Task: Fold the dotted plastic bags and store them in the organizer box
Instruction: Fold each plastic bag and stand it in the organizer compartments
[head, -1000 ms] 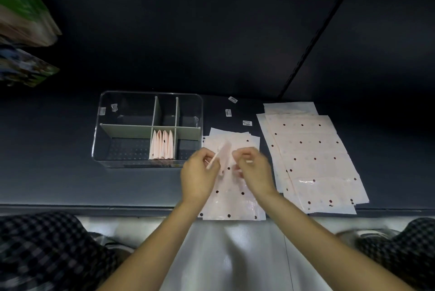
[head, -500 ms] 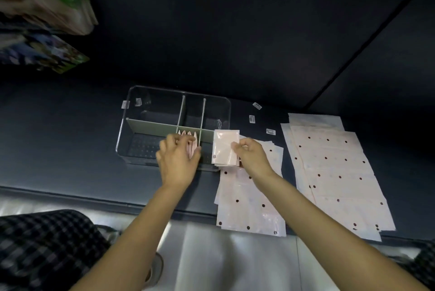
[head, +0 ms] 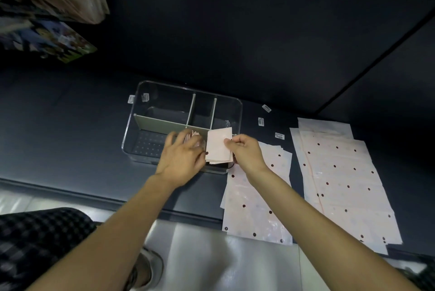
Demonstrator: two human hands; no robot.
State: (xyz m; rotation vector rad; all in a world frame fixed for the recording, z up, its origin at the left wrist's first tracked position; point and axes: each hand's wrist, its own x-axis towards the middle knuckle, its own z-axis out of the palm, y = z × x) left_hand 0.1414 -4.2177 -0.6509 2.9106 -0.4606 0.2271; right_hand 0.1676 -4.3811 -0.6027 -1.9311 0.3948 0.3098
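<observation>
Right hand (head: 244, 152) pinches the folded bag (head: 219, 145) by its right edge, thumb and fingers clamped on it. The bag is over the near-right corner of the organizer box (head: 141, 89), at about 12 o'clock from the flat pile of unfolded bags (head: 256, 196).

Left hand (head: 182, 158) reaches into the near middle compartment, fingers spread and laid against the stored folded bags (head: 191, 136). Judged purpose: pressing them toward 9 o'clock to open a slot for the new one.

The folded bag's broad face is to the camera. Long axis runs roughly 12 to 6 o'clock, slightly tilted. Layered open edges point to 6. Whether it touches the box rim cannot be told.

A second pile of dotted bags (head: 339, 177) lies at 3 o'clock, well apart from the box.
</observation>
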